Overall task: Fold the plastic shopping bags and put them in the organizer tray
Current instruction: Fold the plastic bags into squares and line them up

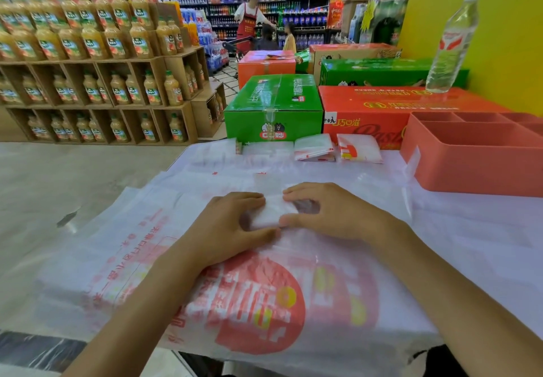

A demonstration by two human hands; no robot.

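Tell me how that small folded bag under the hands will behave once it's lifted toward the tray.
The folded bag is thin film, so it is probably very light and floppy. Both the left hand and the right hand are pinning it, which suggests it may spring open if released. Lying on other glossy flat bags, it will likely slide easily.

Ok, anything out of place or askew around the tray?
The water bottle on the red carton behind the tray appears tilted, maybe from lens distortion. The tray's compartments look empty; folded bags lie beside it.
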